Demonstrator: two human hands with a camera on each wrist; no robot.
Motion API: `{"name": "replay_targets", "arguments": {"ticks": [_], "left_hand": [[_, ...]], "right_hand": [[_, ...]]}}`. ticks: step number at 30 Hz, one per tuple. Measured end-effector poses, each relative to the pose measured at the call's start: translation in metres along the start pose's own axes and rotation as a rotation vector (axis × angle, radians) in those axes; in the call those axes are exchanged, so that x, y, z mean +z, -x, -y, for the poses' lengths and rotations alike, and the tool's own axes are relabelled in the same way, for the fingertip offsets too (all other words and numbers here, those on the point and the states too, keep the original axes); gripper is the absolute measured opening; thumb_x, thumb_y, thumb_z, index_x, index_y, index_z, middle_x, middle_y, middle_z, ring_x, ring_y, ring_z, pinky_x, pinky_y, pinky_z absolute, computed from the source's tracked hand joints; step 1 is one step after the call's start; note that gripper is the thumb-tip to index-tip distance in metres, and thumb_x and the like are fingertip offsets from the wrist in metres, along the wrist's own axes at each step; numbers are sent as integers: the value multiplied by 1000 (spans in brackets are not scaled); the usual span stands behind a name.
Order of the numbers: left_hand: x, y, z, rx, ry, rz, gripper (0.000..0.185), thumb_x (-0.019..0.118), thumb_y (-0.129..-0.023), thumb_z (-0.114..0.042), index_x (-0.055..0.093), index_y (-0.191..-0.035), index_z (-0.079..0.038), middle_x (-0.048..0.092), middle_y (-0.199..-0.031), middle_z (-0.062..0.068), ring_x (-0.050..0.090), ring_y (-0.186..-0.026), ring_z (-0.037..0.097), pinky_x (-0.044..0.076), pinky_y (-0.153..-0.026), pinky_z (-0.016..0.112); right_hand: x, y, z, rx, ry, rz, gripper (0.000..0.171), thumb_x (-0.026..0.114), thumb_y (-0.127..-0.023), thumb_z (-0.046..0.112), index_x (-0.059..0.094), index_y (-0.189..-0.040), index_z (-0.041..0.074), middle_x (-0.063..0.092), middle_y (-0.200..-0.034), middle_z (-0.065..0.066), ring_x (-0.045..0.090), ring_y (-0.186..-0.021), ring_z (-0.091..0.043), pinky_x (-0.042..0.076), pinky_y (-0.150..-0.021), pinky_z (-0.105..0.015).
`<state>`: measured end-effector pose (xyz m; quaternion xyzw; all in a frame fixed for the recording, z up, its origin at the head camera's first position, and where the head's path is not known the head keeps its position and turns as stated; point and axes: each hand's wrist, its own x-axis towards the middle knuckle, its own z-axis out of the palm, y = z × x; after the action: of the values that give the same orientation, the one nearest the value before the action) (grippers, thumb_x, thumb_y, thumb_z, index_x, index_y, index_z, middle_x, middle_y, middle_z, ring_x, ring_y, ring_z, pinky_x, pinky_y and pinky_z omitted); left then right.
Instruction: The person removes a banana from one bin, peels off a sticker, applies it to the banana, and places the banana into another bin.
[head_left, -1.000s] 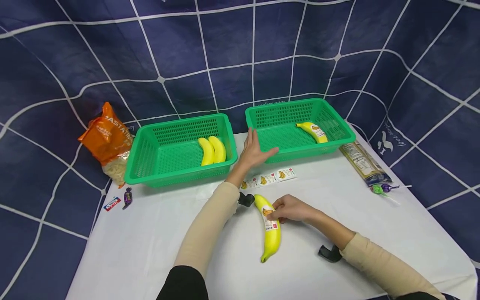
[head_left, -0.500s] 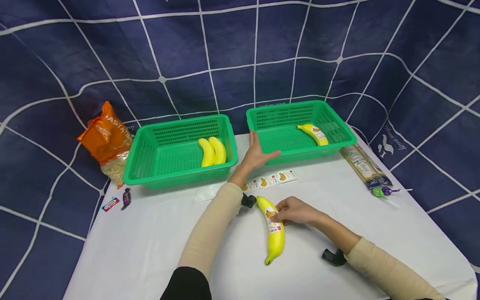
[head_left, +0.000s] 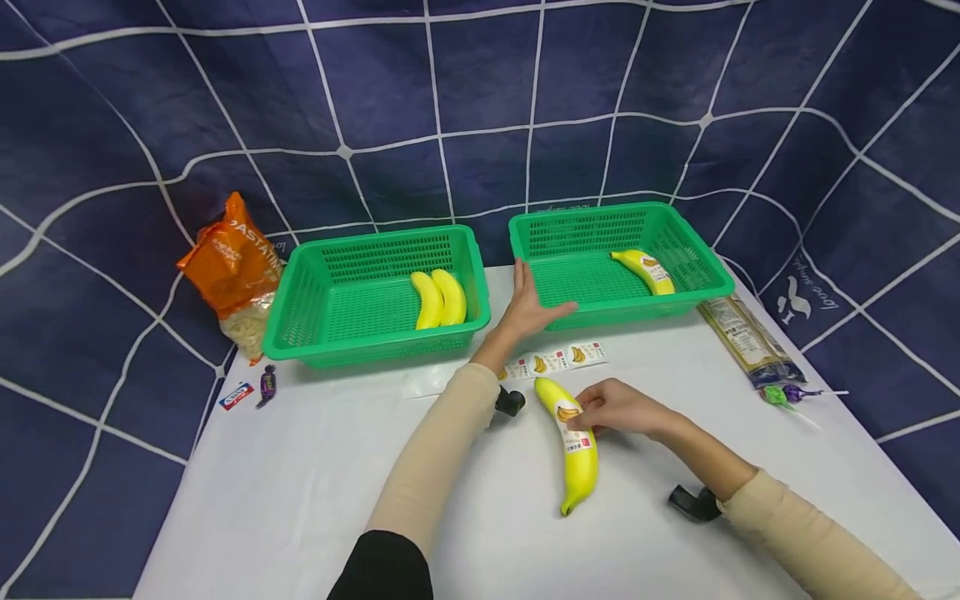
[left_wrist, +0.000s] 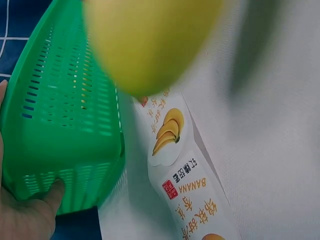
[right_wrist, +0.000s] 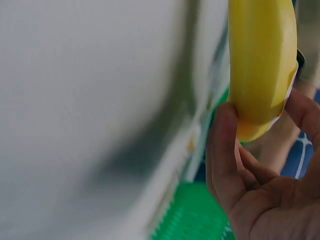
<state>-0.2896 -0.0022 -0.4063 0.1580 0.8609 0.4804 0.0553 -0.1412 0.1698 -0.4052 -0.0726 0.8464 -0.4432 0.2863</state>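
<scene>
My right hand (head_left: 618, 407) pinches a yellow banana (head_left: 581, 475) between thumb and fingers at its middle. A white label (head_left: 573, 427) with a banana picture lies along its upper face. In the right wrist view a shadow falls on the cloth apart from the banana (right_wrist: 262, 55), so it hangs above the table. My left hand (head_left: 525, 315) is at the near left corner of the right green basket (head_left: 637, 313), fingers straight and thumb spread along its front wall. In the left wrist view, the thumb (left_wrist: 56, 192) appears against the basket. One labelled banana (head_left: 647, 271) lies inside.
The left green basket (head_left: 375, 348) holds two bananas (head_left: 438, 300) with no label visible. A strip of banana labels (head_left: 555, 362) lies before the baskets. An orange pasta bag (head_left: 238, 271) and small sweets (head_left: 267, 385) stand left; a long packet (head_left: 750, 337) and lollipops (head_left: 776, 395) lie right.
The head view has shifted, moving the scene right in the frame. My right hand has carried the banana slightly right and farther from me. The left hand keeps its place at the basket.
</scene>
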Motion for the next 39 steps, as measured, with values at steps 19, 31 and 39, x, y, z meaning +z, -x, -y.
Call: {"name": "replay_targets", "arguments": {"ticks": [19,31,39], "left_hand": [[-2,4,4,-26,-5,-29,121,73,-80,-54,-12,-156,-11,-27,-162,-6,15,-151,33,32,-116,50],[-2,3,3,-35,20,-5,120,72,-81,-54,-13,-155,-14,-28,-161,-8,12,-152,30,30,-118,50],[-2,6,0,-29,28,0,120,72,-81,-53,-14,-155,-16,-27,-161,-12,15,-152,29,30,-117,50]], "right_hand": [[-145,7,79,-39,250,-36,62,62,-93,32,48,-135,-11,58,-131,-24,67,-100,-22,55,-93,-42],[-226,-39,112,-7,367,8,62,59,-97,36,48,-137,-10,61,-127,-12,65,-102,-15,55,-94,-35],[-259,-73,109,35,371,59,68,59,-97,34,38,-142,-12,64,-118,-1,64,-99,-7,55,-94,-32]]}}
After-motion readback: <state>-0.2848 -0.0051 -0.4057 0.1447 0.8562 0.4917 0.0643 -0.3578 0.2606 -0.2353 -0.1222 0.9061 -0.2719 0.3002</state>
